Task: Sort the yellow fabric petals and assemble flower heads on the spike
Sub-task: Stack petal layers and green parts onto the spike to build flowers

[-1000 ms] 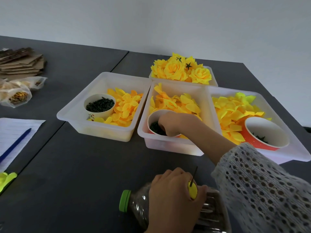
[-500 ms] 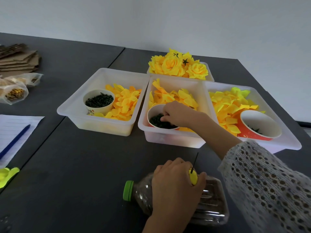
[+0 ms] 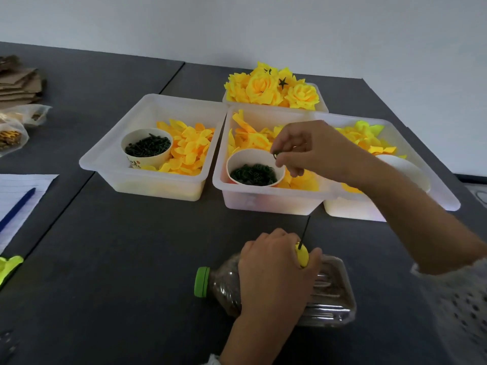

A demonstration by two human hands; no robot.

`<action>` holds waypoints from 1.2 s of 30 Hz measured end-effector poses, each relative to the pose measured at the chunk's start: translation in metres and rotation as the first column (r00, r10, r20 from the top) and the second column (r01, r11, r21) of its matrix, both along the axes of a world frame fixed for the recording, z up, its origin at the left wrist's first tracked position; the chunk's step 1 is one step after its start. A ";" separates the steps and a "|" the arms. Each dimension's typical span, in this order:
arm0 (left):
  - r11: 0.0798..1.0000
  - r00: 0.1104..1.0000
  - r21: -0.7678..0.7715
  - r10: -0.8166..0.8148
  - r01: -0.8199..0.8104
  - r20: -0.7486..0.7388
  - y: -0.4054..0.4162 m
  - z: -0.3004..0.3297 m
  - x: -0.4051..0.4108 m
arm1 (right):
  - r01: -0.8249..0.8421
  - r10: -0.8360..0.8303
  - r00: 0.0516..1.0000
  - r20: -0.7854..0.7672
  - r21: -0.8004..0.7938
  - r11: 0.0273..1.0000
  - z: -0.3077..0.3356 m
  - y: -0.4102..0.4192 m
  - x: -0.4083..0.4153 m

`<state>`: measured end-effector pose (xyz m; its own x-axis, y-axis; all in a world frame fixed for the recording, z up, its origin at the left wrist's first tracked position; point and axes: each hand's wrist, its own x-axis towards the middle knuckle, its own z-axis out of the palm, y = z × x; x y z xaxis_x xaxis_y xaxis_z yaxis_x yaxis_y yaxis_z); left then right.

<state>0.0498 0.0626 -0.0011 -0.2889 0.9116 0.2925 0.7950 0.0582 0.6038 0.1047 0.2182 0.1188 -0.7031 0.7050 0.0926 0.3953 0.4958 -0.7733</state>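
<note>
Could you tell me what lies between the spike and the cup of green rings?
In the head view, the middle translucent plastic bin's front wall and bare dark table separate the thin black spike from the white paper cup.

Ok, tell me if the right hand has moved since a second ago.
Yes. The right hand has lifted out of the middle paper cup and now sits above its right rim, its fingers pinching a small green piece.
</note>
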 end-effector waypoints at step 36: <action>0.960 0.982 0.259 0.142 -0.106 -0.125 0.000 0.004 0.004 | -0.115 0.110 0.982 0.156 0.021 0.993 0.022 -0.093 0.048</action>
